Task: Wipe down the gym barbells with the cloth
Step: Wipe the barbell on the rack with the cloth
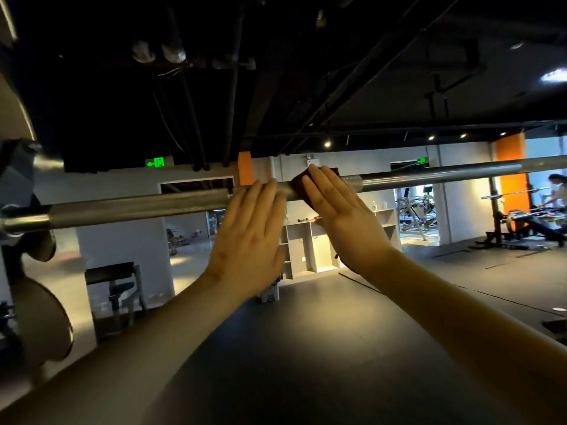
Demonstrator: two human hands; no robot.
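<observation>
Nearest the lens, two bare forearms rise from the bottom corners, the left forearm [138, 348] and the right forearm [460, 317], and converge on the middle of the view above the dark gym floor [306, 348]. The barbell [138, 207] spans the whole view in front of them, its long axis running left to right and climbing slightly toward the right. Its left end carries the weight plates [40, 317], which hang close at the left edge. The left hand [248, 237] lies flat against the shaft, its fingers [264, 194] straight and together, tips on the steel, gripping nothing. Just beside it, the right hand [334, 210] also has its fingers [316, 182] extended, and they press the cloth [297, 188] against the bar rather than curling round it; where the thumb sits cannot be told. The cloth is a small dark red wad trapped between the right palm and the shaft, showing on the hand's left side and above its fingertips, with the left hand's fingertips very near its edge. The bar crosses both sets of fingers roughly at right angles, so any wiping stroke has to travel sideways along the shaft. The right hand, which holds the cloth, looks the one to make it. To its right a short knurled section [351, 179] starts almost at the hand, and long bare steel lies beyond; leftward the other hand blocks the path.
</observation>
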